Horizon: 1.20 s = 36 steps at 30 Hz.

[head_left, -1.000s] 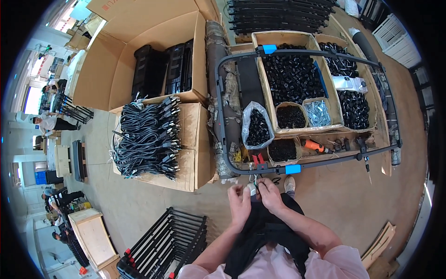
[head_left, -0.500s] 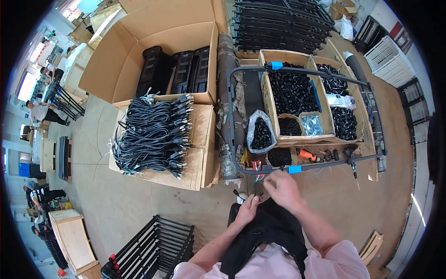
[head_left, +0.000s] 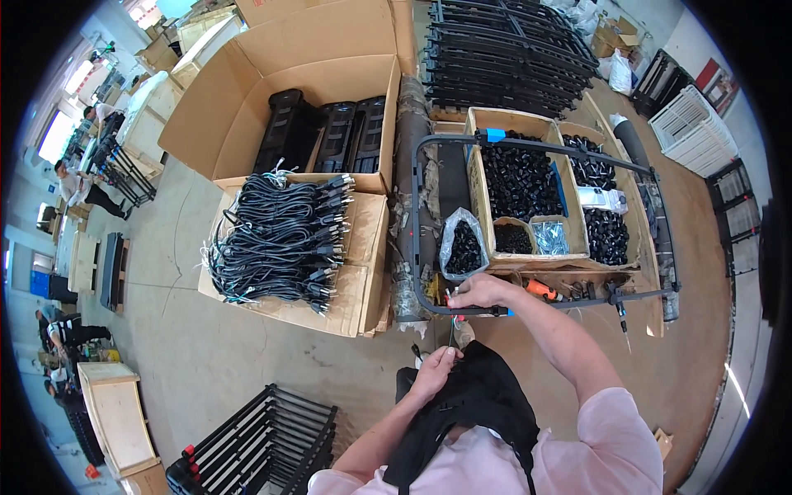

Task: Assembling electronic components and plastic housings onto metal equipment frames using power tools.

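My left hand [head_left: 436,373] is closed in front of the black apron, pinching a thin dark cable [head_left: 452,338] that runs up toward the bench. My right hand [head_left: 481,292] reaches over the near bar of a black tubular frame [head_left: 417,206] with blue tape on it. Its fingers are bent together beside a small red-handled tool [head_left: 459,317], mostly covered by the hand; what they grip is hidden. Close by lie an orange-handled tool [head_left: 541,289] and a plastic bag of small black parts [head_left: 464,246].
Wooden bins [head_left: 535,262] of black fittings and screws stand beneath the frame. To the left, bundled black cables [head_left: 280,239] lie on cardboard, before an open carton [head_left: 198,124]. Black racks [head_left: 247,445] stand lower left; stacked black frames [head_left: 503,58] lie at the back. People work far left.
My right hand has moved forward and left, from above the apron to the near bar and the red-handled tool. The left hand stays low, holding the cable. The view has shifted slightly.
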Motion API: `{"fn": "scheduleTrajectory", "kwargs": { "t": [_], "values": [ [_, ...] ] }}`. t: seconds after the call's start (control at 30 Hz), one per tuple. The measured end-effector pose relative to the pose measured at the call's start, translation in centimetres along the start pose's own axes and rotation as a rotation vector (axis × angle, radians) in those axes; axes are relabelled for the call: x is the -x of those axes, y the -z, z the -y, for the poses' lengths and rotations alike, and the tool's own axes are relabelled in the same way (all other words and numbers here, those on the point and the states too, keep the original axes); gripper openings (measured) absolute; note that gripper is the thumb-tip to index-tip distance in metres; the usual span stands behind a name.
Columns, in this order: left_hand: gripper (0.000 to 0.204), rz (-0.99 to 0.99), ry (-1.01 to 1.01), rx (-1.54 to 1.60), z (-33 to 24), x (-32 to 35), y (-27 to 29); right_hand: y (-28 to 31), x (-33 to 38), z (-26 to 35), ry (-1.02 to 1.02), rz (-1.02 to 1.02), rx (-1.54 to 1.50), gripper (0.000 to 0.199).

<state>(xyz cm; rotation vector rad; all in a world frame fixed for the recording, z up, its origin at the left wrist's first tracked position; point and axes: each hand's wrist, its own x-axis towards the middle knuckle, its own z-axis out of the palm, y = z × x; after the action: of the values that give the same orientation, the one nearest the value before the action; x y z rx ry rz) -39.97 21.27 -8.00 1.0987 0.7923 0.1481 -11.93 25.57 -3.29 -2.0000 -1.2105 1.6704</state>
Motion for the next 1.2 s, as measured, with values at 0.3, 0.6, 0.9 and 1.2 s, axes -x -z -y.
{"fn": "scheduleTrajectory", "kwargs": {
  "t": [0.3, 0.6, 0.9, 1.2],
  "values": [
    [0.030, -0.025, 0.026, 0.069, -0.7, -0.2, -1.4, -0.9, -2.0, -1.0, 0.133, -0.144, -0.269, 0.028],
    [0.030, -0.287, 0.058, -0.318, -4.1, -3.2, -1.8, 0.6, -4.0, -0.9, 0.233, -0.548, -0.999, 0.026],
    [0.023, -0.340, -0.072, -0.069, -3.5, -4.9, -2.5, 4.8, -5.2, 1.9, 0.310, -0.585, -1.017, 0.027],
    [0.020, -0.368, -0.085, 0.148, -3.1, -5.3, -3.3, 1.1, -3.2, -1.0, 0.202, -0.122, -0.395, 0.048]
  ]
}}
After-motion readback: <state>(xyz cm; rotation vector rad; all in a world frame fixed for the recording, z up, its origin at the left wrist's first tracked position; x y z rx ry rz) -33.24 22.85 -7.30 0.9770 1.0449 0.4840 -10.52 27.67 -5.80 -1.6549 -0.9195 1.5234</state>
